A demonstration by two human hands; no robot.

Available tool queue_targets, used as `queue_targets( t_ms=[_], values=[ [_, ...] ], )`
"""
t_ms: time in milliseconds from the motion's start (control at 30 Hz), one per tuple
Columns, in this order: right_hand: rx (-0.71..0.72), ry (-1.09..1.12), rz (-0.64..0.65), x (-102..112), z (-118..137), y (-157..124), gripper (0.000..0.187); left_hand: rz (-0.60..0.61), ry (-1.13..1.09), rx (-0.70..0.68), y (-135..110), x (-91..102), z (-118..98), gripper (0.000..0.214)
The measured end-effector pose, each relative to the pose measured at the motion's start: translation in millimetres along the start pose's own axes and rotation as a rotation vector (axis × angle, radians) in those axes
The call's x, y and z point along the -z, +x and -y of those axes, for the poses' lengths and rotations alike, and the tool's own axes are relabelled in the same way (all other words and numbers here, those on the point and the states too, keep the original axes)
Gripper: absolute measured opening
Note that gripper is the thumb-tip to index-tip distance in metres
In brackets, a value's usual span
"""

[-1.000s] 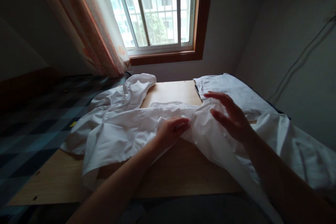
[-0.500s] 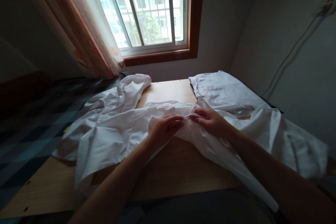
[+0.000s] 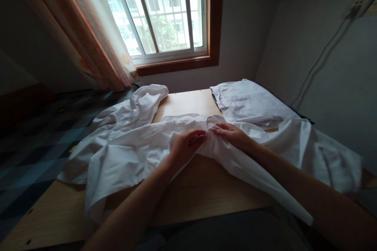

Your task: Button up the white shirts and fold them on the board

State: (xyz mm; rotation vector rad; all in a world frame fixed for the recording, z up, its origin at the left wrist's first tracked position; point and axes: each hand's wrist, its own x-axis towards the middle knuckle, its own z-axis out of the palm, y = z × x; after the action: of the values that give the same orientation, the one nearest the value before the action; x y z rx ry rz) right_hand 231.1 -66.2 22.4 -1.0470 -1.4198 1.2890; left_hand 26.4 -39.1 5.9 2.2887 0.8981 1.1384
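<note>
A white shirt lies spread and creased across a light wooden board. Near its middle my left hand pinches an edge of the cloth, fingers curled. Just to the right, my right hand grips the same edge between thumb and fingers. The fingertips of both hands almost meet, with a short bit of fabric between them. Part of the cloth hangs from the right hand toward the board's front edge. Folds hide some of what the fingers hold.
Folded white clothing lies at the board's back right. A dark checked bedspread extends on the left. Behind stand a window and an orange-patterned curtain. A cable runs down the right wall from a socket.
My right hand has shifted slightly left along the edge, closer to my left hand. A raised fold of cloth by the right hand has flattened. The view has turned a little.
</note>
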Motion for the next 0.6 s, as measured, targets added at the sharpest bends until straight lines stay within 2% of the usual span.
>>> queue_targets(
  t_ms=[333, 500, 600],
  values=[
    [0.09, -0.263, 0.029, 4.5, -10.7, 1.7, 0.034, -0.035, 0.207, -0.008, -2.4, -2.8, -6.9, 0.008],
    [0.121, -0.338, 0.01, 3.9, -10.2, 0.2, 0.038, -0.056, 0.197, 0.003, -2.0, -3.1, -7.2, 0.007],
    [0.113, -0.415, 0.075, 2.3, -8.5, -1.6, 0.033, -0.016, 0.17, 0.015, -1.8, -1.8, -10.5, 0.007]
  ],
)
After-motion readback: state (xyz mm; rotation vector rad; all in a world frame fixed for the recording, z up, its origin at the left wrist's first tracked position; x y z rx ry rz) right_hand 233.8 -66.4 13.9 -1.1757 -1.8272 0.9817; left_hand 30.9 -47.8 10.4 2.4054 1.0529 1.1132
